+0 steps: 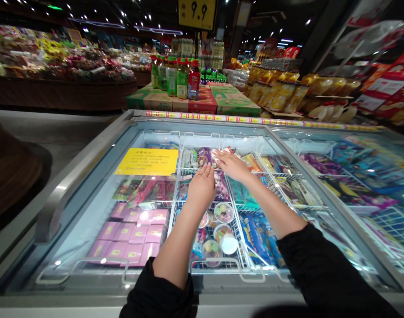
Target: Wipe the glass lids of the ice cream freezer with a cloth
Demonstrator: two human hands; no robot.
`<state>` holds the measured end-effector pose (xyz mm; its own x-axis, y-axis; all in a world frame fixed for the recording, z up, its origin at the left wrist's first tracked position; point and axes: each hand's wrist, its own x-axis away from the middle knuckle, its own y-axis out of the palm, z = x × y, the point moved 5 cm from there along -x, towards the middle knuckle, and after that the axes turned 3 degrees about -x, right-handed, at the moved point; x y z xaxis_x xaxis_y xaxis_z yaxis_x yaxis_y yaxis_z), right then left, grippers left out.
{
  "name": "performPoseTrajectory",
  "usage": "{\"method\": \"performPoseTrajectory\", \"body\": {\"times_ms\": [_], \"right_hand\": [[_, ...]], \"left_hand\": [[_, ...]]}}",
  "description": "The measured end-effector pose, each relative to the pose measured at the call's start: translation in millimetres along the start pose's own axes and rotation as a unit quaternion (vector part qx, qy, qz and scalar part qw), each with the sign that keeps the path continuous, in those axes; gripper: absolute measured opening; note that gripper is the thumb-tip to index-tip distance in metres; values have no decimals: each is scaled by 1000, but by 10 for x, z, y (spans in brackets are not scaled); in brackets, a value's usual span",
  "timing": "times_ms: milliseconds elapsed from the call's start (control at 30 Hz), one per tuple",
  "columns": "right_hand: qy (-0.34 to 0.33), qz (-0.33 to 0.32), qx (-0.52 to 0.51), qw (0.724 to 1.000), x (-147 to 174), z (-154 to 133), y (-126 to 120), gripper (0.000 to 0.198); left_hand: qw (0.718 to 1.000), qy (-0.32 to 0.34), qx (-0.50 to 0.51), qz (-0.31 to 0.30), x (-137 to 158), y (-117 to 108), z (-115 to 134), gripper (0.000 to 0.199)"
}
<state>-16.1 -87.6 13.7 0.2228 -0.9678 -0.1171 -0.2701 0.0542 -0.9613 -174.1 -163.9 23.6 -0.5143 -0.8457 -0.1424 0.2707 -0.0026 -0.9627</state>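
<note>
Both bare arms, in black sleeves, reach over a chest freezer (56, 190) towards the packets in its far middle basket. My left hand (202, 185) has its fingers stretched out and close together, with the tips by a purple ice cream packet (204, 155). Just to its right, my right hand (231, 164) lies palm down with fingers extended over a white and pink packet (220, 154). I cannot tell whether the fingers touch these packets. Below my left hand are several round clear-lidded cups (224, 212) in a wire basket.
Pink boxes (124, 232) fill the near left of the freezer, under a yellow notice (148, 161). Blue packets (259, 234) lie at right. A metal frame bar (321, 190) crosses the freezer. Behind stand bottles (182, 77) on cartons (195, 104).
</note>
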Motion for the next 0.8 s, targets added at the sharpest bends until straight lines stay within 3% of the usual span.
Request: {"method": "performPoseTrajectory", "body": {"times_ms": [200, 333, 533, 667, 800], "right_hand": [[20, -21, -7, 1000, -573, 189, -64, 56], [28, -11, -6, 1000, -426, 358, -107, 57], [-37, -12, -6, 999, -31, 50, 13, 56], [-31, -26, -8, 999, -312, -71, 31, 57], [-16, -19, -19, 999, -619, 32, -17, 57]], "left_hand": [[1000, 6, -4, 0, 9, -15, -6, 57], [1000, -1, -2, 3, 13, -48, -4, 57], [1000, -7, 12, 7, 12, -9, 6, 61], [1000, -8, 10, 8, 19, 27, -4, 59], [1000, 0, 2, 31, 20, 54, -24, 57]]}}
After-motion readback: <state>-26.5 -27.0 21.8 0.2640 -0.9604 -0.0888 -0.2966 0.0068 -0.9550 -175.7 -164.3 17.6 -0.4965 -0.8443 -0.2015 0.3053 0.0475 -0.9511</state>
